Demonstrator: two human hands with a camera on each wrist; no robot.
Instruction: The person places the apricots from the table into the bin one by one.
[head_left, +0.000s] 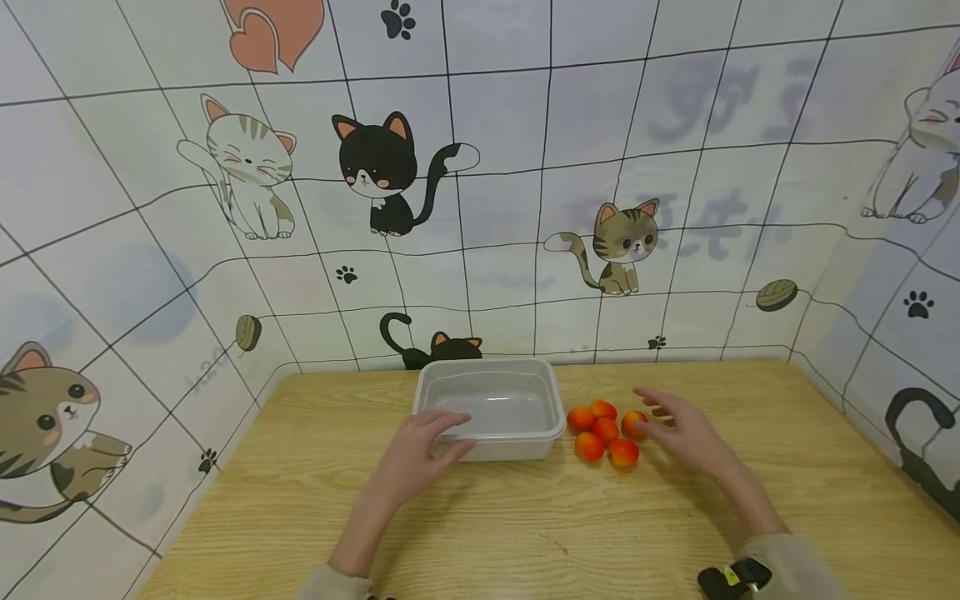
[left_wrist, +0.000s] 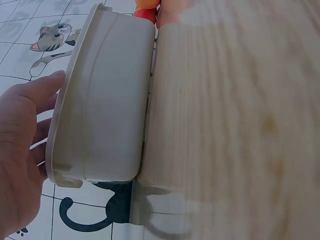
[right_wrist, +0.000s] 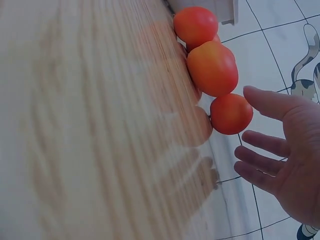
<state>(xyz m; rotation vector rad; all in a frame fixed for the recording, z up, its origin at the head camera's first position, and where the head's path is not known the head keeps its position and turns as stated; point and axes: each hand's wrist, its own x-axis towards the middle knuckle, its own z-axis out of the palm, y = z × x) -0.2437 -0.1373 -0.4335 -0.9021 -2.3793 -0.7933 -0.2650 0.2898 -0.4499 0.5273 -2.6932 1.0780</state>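
Observation:
A white plastic container [head_left: 513, 450] stands against the back wall, its open top facing up. At its left front corner is my left hand [head_left: 422, 454], thumb and fingers spread; the left wrist view puts the thumb [left_wrist: 46, 90] by the rim, and I cannot tell if it touches. Several red-orange tomatoes [head_left: 605, 431] lie clustered to the container's right. My right hand [head_left: 688, 429] reaches in from the right with fingers apart, nearest to the outermost tomato [right_wrist: 231, 114]. In the right wrist view the thumb tip is close beside that tomato, and the fingers hold nothing.
Everything stands on a light wood-grain tabletop [head_left: 487, 533]. A white tiled-pattern wall [head_left: 510, 208] with cartoon cats closes off the back and both sides. The tabletop continues in front of the container and to either side.

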